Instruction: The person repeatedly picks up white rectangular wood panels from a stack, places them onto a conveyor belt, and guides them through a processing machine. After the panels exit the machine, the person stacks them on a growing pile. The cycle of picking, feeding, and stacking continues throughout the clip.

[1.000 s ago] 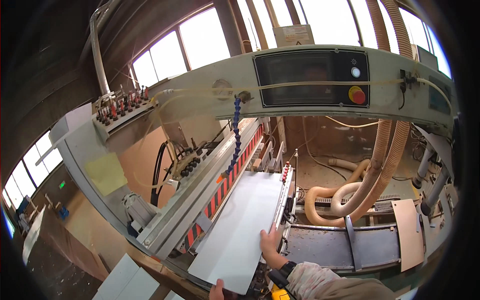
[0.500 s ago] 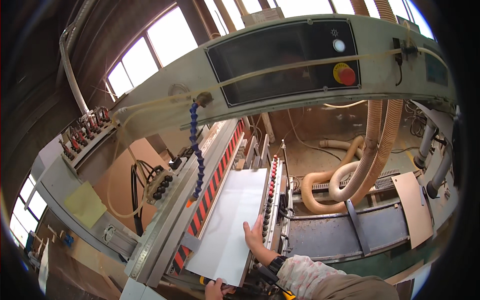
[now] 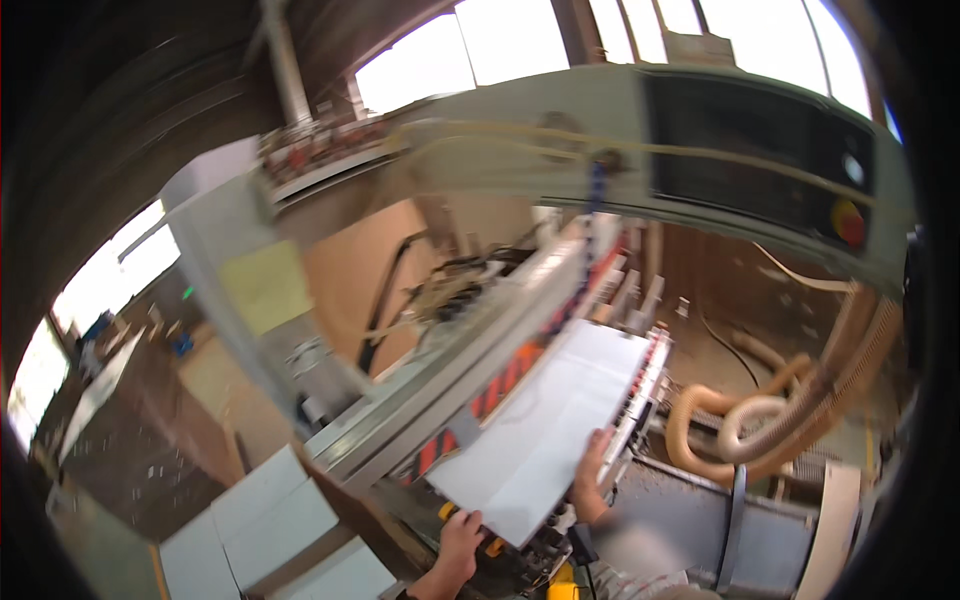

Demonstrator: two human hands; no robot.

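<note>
A long white panel [image 3: 545,420] lies slanting on the bed of a woodworking machine, alongside a red-and-black striped guard strip [image 3: 505,382]. At the panel's near edge, close to its left corner, my left hand [image 3: 460,545] is closed with the fingertips on the edge. My right hand [image 3: 592,485] rests against the panel's right long side, its fingers stretched along the edge and somewhat blurred. A row of small knobs [image 3: 650,358] runs just beyond that side. The undersides of both hands are hidden.
A grey-green beam with a dark control panel [image 3: 755,140] and a red emergency button [image 3: 850,222] spans overhead. White panels [image 3: 265,525] are stacked at the lower left. Thick beige hoses [image 3: 690,425] coil at right. A blue jointed nozzle hose [image 3: 590,240] hangs over the guard.
The view has swung left, so the machine sits further right in the picture and the stacked white panels have come into sight. Both hands stay at the panel; more of my left hand shows.
</note>
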